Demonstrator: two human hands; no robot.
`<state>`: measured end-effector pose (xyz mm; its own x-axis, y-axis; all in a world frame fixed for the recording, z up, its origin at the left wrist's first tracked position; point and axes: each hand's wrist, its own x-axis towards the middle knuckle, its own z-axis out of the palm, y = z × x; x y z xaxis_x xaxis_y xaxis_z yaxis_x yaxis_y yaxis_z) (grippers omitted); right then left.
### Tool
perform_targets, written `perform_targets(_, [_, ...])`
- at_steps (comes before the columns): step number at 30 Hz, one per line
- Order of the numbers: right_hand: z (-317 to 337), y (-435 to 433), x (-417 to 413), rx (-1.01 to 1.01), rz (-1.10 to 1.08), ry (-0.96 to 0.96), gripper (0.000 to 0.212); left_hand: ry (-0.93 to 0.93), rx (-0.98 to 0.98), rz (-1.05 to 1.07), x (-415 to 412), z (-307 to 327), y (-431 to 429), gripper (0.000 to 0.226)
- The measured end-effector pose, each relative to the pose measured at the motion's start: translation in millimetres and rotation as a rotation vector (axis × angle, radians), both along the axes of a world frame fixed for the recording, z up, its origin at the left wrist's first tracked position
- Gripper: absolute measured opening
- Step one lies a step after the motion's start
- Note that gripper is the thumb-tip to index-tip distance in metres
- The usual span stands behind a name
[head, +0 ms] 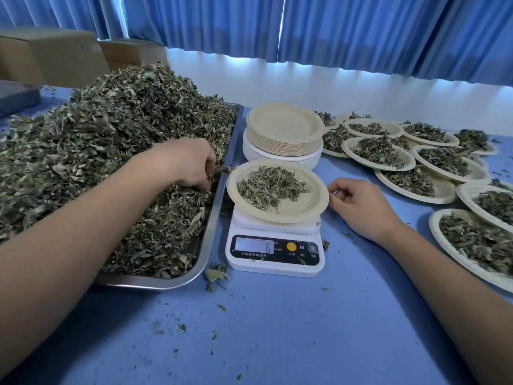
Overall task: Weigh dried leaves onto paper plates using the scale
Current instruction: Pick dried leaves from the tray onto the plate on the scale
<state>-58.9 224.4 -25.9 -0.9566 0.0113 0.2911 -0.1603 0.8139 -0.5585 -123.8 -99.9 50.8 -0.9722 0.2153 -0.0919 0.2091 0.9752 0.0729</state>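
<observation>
Pinching dried leaves [111, 129] with left hand [188, 162], resting right hand [361, 207] slack beside plate [306, 208], reading "6" on scale [277, 269].

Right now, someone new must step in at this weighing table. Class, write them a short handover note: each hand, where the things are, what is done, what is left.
Left hand digs into the dried leaves in the metal tray, fingers curled round some.
Right hand rests on the table beside the plate on the scale, loosely curled, holding nothing.
The plate holds a small heap; the display reads 6.
Done: many filled plates lie to the right.
Left: probably top up this plate, set it aside, then take another from the stack of empty plates.
</observation>
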Motion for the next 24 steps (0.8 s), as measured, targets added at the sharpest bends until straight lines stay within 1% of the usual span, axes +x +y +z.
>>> perform_targets(2, [-0.2,-0.3,0.2,-0.002,-0.001,0.000,0.014,-0.003,-0.006,0.033,1.7,2.3,2.4,0.022])
perform_targets(5, [0.6,-0.9,0.7,0.000,-0.002,0.000,0.013,0.047,-0.010,0.080,3.9,6.0,1.4,0.016])
perform_targets(9, [0.5,-1.3,1.2,-0.006,-0.006,-0.003,0.013,0.211,0.045,0.144,2.3,8.3,-2.8,0.018])
perform_targets(14, [1.0,-2.0,0.9,-0.010,-0.012,-0.002,0.012,0.284,0.120,0.138,0.8,7.8,-1.7,0.021])
perform_targets(16, [0.9,-1.9,1.2,-0.011,-0.014,-0.006,0.012,0.298,0.133,0.120,1.0,6.1,-0.4,0.022])
perform_targets(19, [1.6,-2.1,2.4,-0.017,-0.022,-0.018,0.014,0.241,0.125,0.071,1.4,4.4,0.2,0.019])
perform_targets(20, [1.9,-2.8,2.8,-0.015,-0.029,-0.013,0.017,0.232,0.156,0.046,1.3,4.3,0.3,0.018])
perform_targets(22, [3.1,-4.9,3.2,-0.053,-0.049,0.019,0.025,0.258,0.313,-0.014,0.8,5.0,2.6,0.014])
perform_targets(24, [6.4,-7.9,4.6,-0.180,-0.052,0.031,0.037,0.273,0.455,-0.076,2.1,4.4,8.6,0.013])
